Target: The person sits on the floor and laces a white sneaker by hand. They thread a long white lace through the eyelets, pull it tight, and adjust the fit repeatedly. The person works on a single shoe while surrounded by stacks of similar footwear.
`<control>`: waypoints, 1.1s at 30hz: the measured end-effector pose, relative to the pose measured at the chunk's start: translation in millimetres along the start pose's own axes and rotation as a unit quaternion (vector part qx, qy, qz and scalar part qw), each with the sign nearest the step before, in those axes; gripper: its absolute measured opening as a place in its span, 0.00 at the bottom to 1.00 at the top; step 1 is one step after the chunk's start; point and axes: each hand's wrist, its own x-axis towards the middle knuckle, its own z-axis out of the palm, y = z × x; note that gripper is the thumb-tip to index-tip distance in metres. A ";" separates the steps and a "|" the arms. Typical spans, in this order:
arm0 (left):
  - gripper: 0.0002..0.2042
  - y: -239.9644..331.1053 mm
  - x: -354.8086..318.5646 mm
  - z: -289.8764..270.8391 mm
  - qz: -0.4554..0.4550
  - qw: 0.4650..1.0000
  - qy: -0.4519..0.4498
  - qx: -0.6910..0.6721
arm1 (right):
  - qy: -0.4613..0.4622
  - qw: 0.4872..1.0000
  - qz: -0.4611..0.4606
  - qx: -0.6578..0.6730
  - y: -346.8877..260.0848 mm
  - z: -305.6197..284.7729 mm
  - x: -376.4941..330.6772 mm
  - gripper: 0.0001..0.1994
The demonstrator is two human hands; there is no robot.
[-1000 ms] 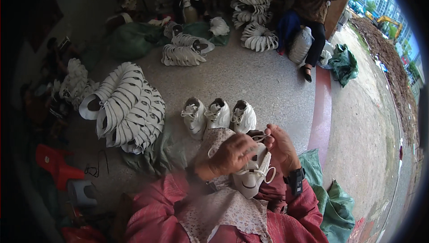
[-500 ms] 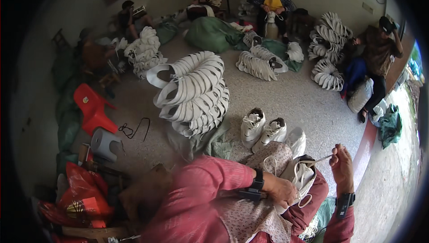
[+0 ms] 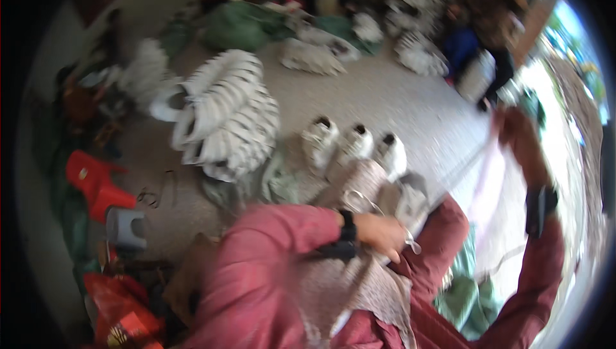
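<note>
A white lace-up shoe [image 3: 410,206] rests on my lap, against the dark red trouser leg. My left hand [image 3: 383,233] is closed at its near end, with a loop of white lace [image 3: 412,244] beside the fingers. Raised far out to the right, my right hand [image 3: 518,138] is closed and smeared by motion. From it a thin pale line, apparently a shoelace [image 3: 463,168], stretches taut toward the shoe. Another lace loop [image 3: 351,201] lies on the speckled cloth over my knee. Just beyond my knees stand three white shoes [image 3: 354,150] in a row.
A tall stack of white shoe uppers [image 3: 224,118] stands ahead on the left. Near it are a red chair [image 3: 96,185], a grey stool [image 3: 126,228] and a red bag [image 3: 125,310]. Several people sit along the walls; one person [image 3: 491,21] is at the far right. Green sacking [image 3: 471,301] lies beside my leg.
My right hand has swung up and outward, away from the shoe, lengthening the pale line between them. The left hand stays at the shoe. The whole view has shifted and blurred.
</note>
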 end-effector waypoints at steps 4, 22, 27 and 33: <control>0.23 -2.4 21.7 12.2 -0.006 0.994 -0.042 0.105 | 0.061 0.996 -0.007 -0.067 -92.3 -115.0 25.2 0.15; 0.05 -15.4 -38.9 -67.7 -0.120 0.918 0.261 -0.275 | 0.065 0.991 -0.094 0.068 -156.6 -155.8 -19.0 0.11; 0.08 -16.9 -17.2 -67.6 -0.038 0.945 0.324 -0.031 | -0.098 0.988 -0.052 0.107 -140.4 -150.0 -2.4 0.15; 0.10 -29.4 4.4 -66.7 -0.048 0.940 0.310 -0.135 | -0.133 0.986 -0.047 0.088 -117.8 -170.6 21.6 0.19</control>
